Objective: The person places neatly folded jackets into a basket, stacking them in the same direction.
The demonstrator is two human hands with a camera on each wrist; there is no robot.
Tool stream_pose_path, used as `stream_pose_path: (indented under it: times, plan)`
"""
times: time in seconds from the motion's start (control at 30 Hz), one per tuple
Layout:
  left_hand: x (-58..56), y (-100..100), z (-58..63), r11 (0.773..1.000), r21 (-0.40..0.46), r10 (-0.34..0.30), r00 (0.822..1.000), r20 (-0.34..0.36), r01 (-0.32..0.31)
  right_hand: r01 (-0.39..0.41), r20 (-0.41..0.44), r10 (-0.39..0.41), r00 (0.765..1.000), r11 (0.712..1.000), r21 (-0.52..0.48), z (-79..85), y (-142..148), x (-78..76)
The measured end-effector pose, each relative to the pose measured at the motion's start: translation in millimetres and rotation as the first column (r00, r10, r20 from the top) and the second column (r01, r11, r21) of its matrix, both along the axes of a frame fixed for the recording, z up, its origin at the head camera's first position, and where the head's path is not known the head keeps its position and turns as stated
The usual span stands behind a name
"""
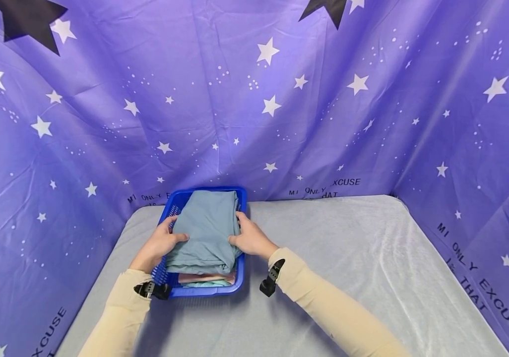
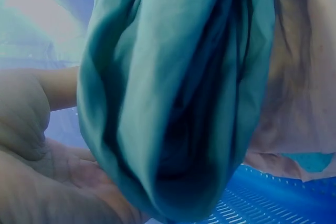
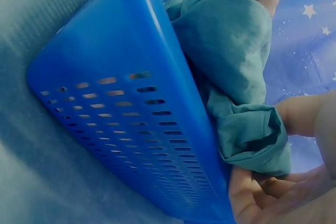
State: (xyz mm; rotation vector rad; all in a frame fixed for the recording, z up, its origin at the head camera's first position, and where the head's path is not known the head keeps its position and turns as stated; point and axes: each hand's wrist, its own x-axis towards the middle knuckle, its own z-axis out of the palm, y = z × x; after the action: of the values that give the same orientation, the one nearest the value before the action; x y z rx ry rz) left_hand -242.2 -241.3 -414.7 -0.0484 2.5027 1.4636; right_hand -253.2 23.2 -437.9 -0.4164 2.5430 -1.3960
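Observation:
A folded blue-green garment (image 1: 207, 225) lies level over the blue plastic basket (image 1: 207, 292), both hands on it. At its left edge my left hand (image 1: 156, 246) grips it, thumb on top; in the left wrist view the folded layers (image 2: 152, 93) hang in a loop beside the palm. My right hand (image 1: 253, 238) holds the opposite edge, and in the right wrist view its thumb and fingers pinch a rolled corner (image 3: 254, 137) just above the basket rim (image 3: 168, 72). Under the garment, a pink cloth (image 1: 203, 277) and a mint one (image 1: 207, 284) show at the basket's near end.
The basket stands on a bed-like surface with a grey plush cover (image 1: 326, 263), near its back left edge. Purple star-printed curtains (image 1: 219, 114) hang close behind and on both sides. Each wrist wears a black strap with a camera (image 1: 272, 278).

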Motion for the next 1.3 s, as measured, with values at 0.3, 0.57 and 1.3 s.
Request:
stream_pose_path:
  times: [0.3, 0.57, 1.3]
  plan:
    - [-0.3, 0.1, -5.3, 0.995, -0.098, -0.031, 0.999, -0.009, 0.030, -0.005, -0.117, 0.027, 0.993, 0.983, 0.185, -2.2, -4.4, 10.4]
    - [-3.0, -0.8, -7.8, 0.984, -0.153, -0.095, 0.995, -0.016, 0.092, 0.000, -0.302, 0.086, 0.949, 0.962, 0.275, -7.4, -4.0, 13.7]
    - [-2.7, 11.3, 3.5, 0.809, -0.537, -0.254, 0.966, 0.043, 0.237, 0.075, -0.468, 0.152, 0.870, 0.899, 0.432, -19.3, 0.5, 18.5]
